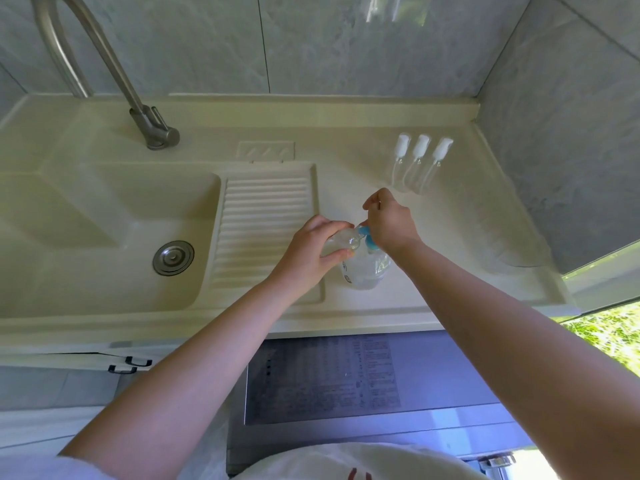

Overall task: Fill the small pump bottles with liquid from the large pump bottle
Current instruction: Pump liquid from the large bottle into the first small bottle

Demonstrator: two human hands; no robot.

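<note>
A large clear pump bottle [365, 270] with a blue pump head [367, 237] stands on the cream counter beside the ribbed drainboard. My right hand [389, 223] rests on top of that pump head, fingers curled, with something small and white pinched between its fingertips. My left hand [311, 251] grips a small clear bottle [341, 239], held tilted with its mouth at the blue spout. Three small pump bottles [420, 164] with white tops stand in a row at the back right of the counter.
A cream sink basin [104, 216] with a metal drain and a tall steel faucet [104, 64] lies to the left. The ribbed drainboard [266, 220] sits between basin and bottles. Grey tiled walls close the back and right. A washing machine top [346, 375] lies below the counter edge.
</note>
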